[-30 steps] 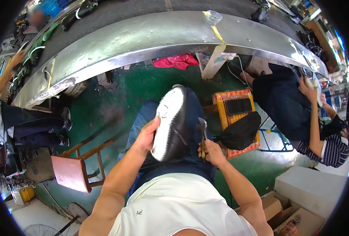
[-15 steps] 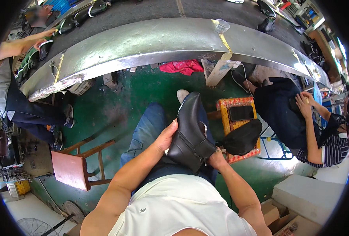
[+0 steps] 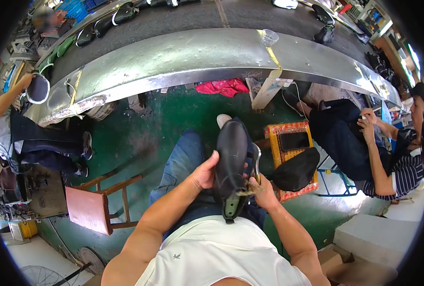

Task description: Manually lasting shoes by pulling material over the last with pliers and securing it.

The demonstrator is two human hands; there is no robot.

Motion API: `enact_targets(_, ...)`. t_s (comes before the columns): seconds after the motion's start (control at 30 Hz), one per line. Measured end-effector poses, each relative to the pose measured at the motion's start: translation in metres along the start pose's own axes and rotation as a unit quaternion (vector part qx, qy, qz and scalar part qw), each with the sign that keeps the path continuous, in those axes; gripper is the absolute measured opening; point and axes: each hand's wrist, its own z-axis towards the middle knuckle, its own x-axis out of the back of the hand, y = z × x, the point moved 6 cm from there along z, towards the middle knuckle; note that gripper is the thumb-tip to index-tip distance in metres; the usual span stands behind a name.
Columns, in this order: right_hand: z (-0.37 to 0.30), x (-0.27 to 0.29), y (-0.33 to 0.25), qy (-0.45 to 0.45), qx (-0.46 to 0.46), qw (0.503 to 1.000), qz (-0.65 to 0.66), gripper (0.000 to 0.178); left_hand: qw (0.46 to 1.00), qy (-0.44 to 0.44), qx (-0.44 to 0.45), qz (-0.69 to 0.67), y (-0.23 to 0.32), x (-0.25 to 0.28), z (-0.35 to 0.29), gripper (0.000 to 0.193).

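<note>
A black leather boot [image 3: 231,155] lies over my lap, its toe pointing away from me. Its shaft end is near my waist, where a green shoe last [image 3: 231,206] with holes shows inside. My left hand [image 3: 205,172] grips the boot's left side, thumb on the upper. Close against the right side, my right hand [image 3: 265,192] is closed around a shiny curved metal tool [image 3: 256,157]; its exact kind is unclear. A strand of twine [image 3: 246,192] runs from the boot's shaft to that hand.
Right of my knee, a stool with a red and yellow woven seat [image 3: 289,194] holds a phone [image 3: 294,140] and a black cloth bundle [image 3: 296,169]. A wooden stool [image 3: 88,209] stands left. Ahead runs a metal-edged conveyor [image 3: 173,55] with shoes. Co-workers [image 3: 364,157] are on both sides.
The boot has turned from lying on its side, and its open end with the last now faces me. The metal tool has come into sight. The left co-worker now holds a dark rounded piece.
</note>
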Motion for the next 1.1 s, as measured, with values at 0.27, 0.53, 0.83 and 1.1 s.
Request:
enact_targets(0.27,-0.034,-0.007,-0.007,-0.149,0.061,0.879,-0.449,0.043,0.984,-0.04,-0.037,-0.172,0.007,0.02,-0.007,0.108)
enact_targets(0.53,0.071,-0.016,-0.055,0.006,0.13,0.983,0.133,0.065,0.996,0.034,-0.026,-0.074,-0.003,0.012,-0.018,0.113)
enact_targets(0.83,0.098,-0.047,-0.043,-0.109,0.023,0.989,0.101,0.059,0.993,0.077,-0.034,-0.086,-0.019,0.005,-0.026,0.098)
enact_targets(1.1,0.07,-0.079,-0.025,-0.103,-0.024,0.954,0.281,0.059,0.94,0.151,-0.047,-0.302,-0.017,0.03,-0.014,0.076)
